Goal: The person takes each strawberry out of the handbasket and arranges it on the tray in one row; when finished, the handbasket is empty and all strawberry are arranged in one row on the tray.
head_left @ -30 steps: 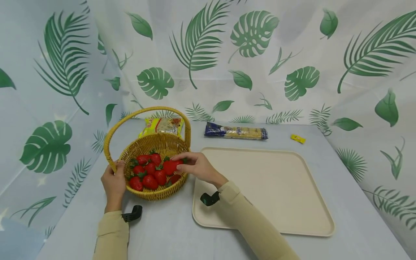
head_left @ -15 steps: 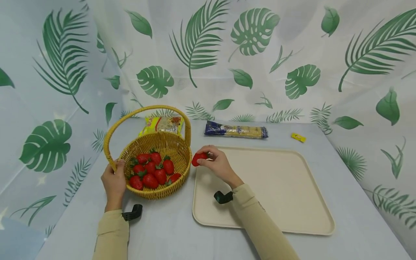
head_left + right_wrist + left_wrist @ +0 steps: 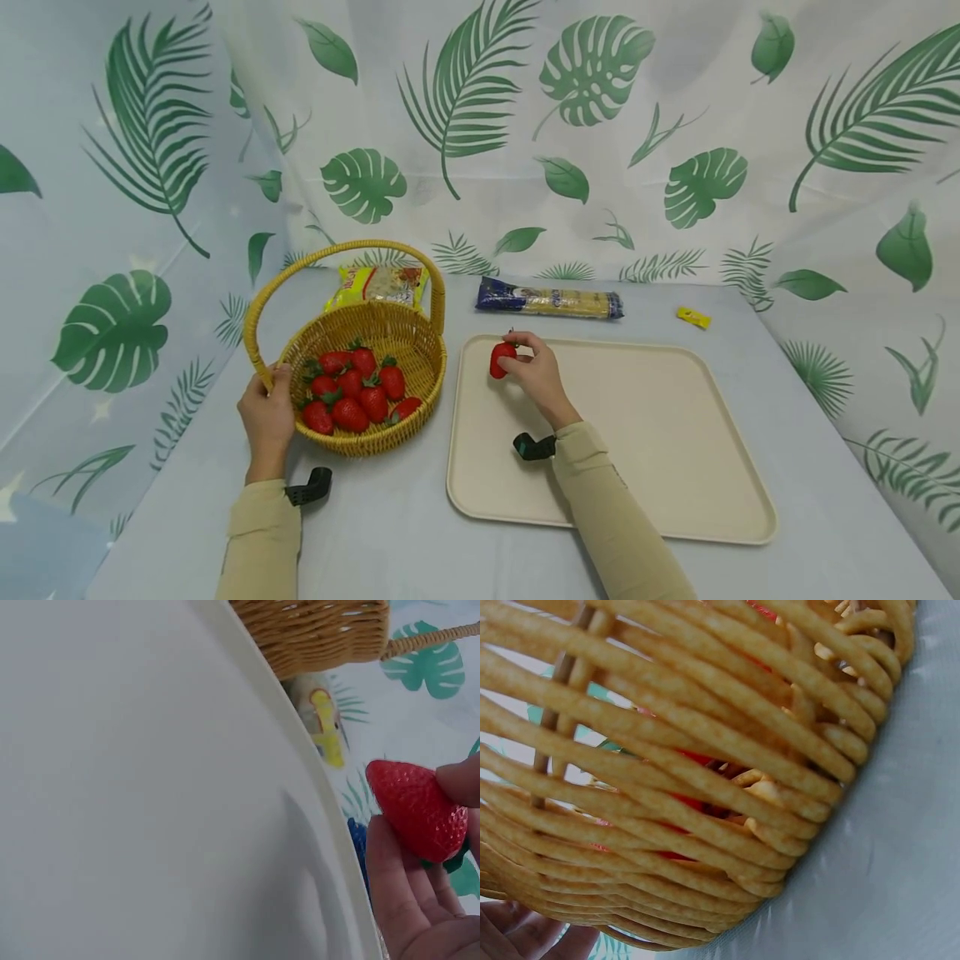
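Note:
A yellow wicker basket (image 3: pixel 363 444) with a tall arched handle stands at the left of the table, with several red strawberries (image 3: pixel 350 414) inside. My left hand (image 3: pixel 267 421) holds its left rim near the foot of the handle; in the left wrist view the woven wall (image 3: pixel 652 772) hides most of that hand. Over the far left corner of a beige tray (image 3: pixel 637 454), my right hand (image 3: pixel 542 382) pinches one strawberry (image 3: pixel 420 810) between thumb and fingers. The right wrist view shows this strawberry held above the tray, its shadow on the surface.
Behind the basket lies a yellow food packet (image 3: pixel 382 286). A long blue and yellow packet (image 3: pixel 550 301) lies beyond the tray, and a small yellow wrapper (image 3: pixel 693 317) sits at the back right. Leaf-patterned cloth (image 3: pixel 480 125) rises behind the table.
My right hand has lifted a strawberry out of the basket and carried it right, over the tray. My left hand stays on the basket rim.

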Motion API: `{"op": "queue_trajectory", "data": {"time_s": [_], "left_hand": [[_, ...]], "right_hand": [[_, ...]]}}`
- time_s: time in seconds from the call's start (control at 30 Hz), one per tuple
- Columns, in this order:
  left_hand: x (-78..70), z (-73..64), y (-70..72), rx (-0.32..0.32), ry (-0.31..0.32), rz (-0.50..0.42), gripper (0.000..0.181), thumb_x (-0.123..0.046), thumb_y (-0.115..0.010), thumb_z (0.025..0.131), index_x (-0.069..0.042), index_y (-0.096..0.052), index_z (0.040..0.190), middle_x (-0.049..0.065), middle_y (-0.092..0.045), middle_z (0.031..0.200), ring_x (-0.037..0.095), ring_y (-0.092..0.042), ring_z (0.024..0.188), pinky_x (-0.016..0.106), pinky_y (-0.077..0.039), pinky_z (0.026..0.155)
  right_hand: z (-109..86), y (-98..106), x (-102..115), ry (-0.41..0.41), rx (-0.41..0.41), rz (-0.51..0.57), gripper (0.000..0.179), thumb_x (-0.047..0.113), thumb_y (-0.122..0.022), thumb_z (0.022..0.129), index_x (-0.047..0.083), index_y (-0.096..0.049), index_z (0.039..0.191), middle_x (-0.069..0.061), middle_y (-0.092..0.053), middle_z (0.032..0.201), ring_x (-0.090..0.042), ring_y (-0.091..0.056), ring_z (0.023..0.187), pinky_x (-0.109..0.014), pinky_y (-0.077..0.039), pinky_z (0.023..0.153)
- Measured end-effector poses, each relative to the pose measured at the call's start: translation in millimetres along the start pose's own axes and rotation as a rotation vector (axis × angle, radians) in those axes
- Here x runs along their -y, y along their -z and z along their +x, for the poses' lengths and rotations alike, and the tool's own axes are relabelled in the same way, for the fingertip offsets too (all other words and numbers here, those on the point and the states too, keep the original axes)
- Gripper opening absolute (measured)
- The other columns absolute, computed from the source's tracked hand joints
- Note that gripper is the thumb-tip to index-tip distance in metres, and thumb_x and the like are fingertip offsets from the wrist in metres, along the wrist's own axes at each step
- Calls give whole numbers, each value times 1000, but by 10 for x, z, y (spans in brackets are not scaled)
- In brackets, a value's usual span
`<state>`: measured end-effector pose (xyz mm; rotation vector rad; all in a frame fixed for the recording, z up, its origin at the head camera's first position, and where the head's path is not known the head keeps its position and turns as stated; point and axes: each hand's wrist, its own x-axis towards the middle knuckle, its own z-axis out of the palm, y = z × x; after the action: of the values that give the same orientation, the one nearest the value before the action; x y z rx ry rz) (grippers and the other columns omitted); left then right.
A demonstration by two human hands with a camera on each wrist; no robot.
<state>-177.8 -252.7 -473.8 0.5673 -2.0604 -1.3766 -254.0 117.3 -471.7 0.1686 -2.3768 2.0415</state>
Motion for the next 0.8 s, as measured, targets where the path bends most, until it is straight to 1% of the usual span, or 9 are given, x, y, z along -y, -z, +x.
{"op": "queue_trajectory", "data": {"time_s": [0.07,0.17,0.23,0.33,0.4,0.47,0.53,0.63,0.8], "left_hand": [[-8,2,0,1,0,3,47,-38,-53,100,3,-65,120,22,-65,105,15,-43,75,28,-33,68],[-13,4,0,0,3,7,46,-38,-53,100,3,-66,119,20,-65,101,15,-43,74,28,-33,67],[-11,4,1,1,5,7,46,-38,-53,100,3,-66,117,19,-64,98,14,-43,73,27,-33,66],[-4,1,4,9,7,8,45,-38,-53,100,2,-66,114,19,-64,101,13,-43,74,27,-34,67],[3,-1,6,17,10,5,45,-39,-52,100,2,-66,114,19,-65,104,13,-44,74,28,-34,68],[10,-2,6,21,9,6,45,-39,-52,100,1,-66,114,17,-65,104,12,-44,74,28,-34,67],[14,-3,4,19,7,8,44,-39,-52,100,1,-67,115,17,-64,100,12,-43,73,27,-34,66],[15,0,5,19,4,9,44,-38,-52,100,0,-67,116,17,-64,100,13,-43,73,27,-34,66],[9,6,11,27,14,2,45,-38,-52,100,0,-66,120,19,-65,107,14,-44,75,29,-34,68]], "right_hand": [[-2,-6,-17,-23,-26,-38,39,2,-68,85,0,-61,123,-16,-58,121,-25,-65,90,-31,-54,73],[3,-33,-60,-40,-31,-89,35,4,-69,85,2,-64,119,-17,-60,120,-27,-65,92,-31,-55,71],[-1,-64,-80,-53,-26,-128,32,5,-70,85,4,-67,117,-17,-61,119,-28,-65,94,-31,-56,69],[-16,-116,-105,-86,-12,-168,28,9,-70,86,7,-69,114,-14,-62,119,-27,-66,95,-31,-56,65],[-31,-148,-111,-112,-4,-172,27,10,-70,86,8,-69,113,-13,-63,118,-26,-66,95,-31,-56,63],[-48,-169,-105,-127,6,-175,27,10,-70,87,8,-70,114,-14,-64,117,-27,-66,94,-32,-56,62],[-60,-176,-97,-130,15,-180,28,10,-70,87,7,-70,115,-16,-66,115,-26,-67,93,-32,-56,61],[-64,-174,-95,-119,28,-200,30,11,-71,88,6,-71,117,-19,-68,111,-24,-68,87,-32,-56,60],[-49,-164,-120,-94,35,-230,29,11,-72,87,7,-72,116,-18,-71,107,-19,-69,75,-31,-55,58]]}}
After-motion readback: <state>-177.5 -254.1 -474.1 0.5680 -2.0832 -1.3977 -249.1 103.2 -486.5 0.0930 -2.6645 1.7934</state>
